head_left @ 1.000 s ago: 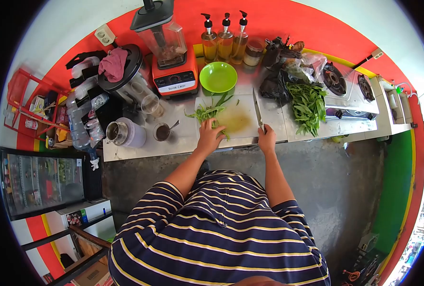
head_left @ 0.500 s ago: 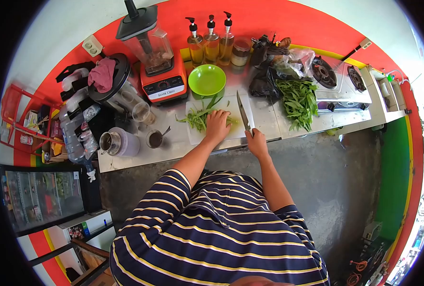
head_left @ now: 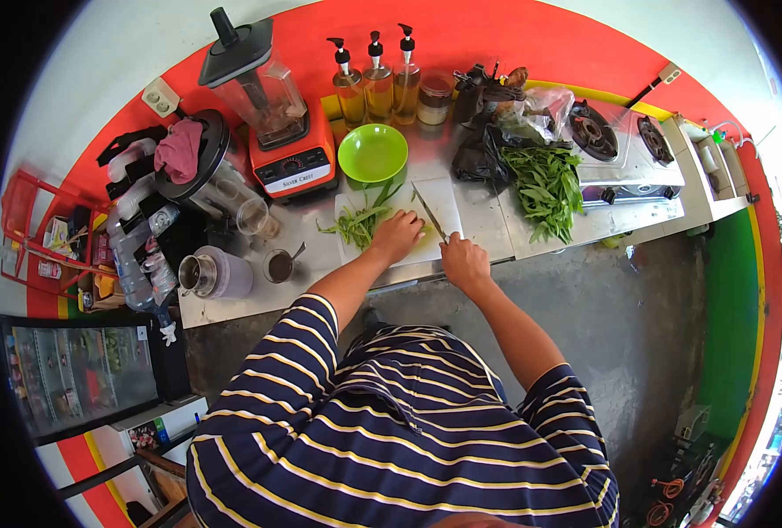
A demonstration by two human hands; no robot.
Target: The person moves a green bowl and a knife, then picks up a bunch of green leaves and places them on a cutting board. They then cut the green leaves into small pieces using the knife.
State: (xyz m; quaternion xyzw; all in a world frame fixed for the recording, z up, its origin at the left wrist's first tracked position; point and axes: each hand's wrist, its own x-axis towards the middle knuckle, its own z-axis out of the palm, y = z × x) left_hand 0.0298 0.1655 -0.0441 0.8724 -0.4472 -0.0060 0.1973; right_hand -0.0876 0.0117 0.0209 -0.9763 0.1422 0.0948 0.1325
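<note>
On a white cutting board (head_left: 445, 201) lies a heap of cut leafy greens (head_left: 356, 225). My left hand (head_left: 398, 236) rests over the right end of the heap, its fingers curled down onto the greens and partly hiding them. In my right hand (head_left: 466, 264) is the handle of a kitchen knife (head_left: 430, 211), held closed in the fingers. Its long blade slants up and left across the board, just right of my left fingertips. Behind the board stands a bright green bowl (head_left: 373, 153).
An orange blender (head_left: 294, 167) stands at the back left, beside several pump bottles (head_left: 378, 92). A glass with a spoon (head_left: 278, 266) and an open flask (head_left: 219, 273) are on the left. Uncut greens (head_left: 545, 194), black plastic bags (head_left: 479, 158) and a gas stove (head_left: 628, 145) lie right.
My right hand has brought the knife left, closer to my left hand, and the blade leans more to the left. The fingers of my left hand are more curled.
</note>
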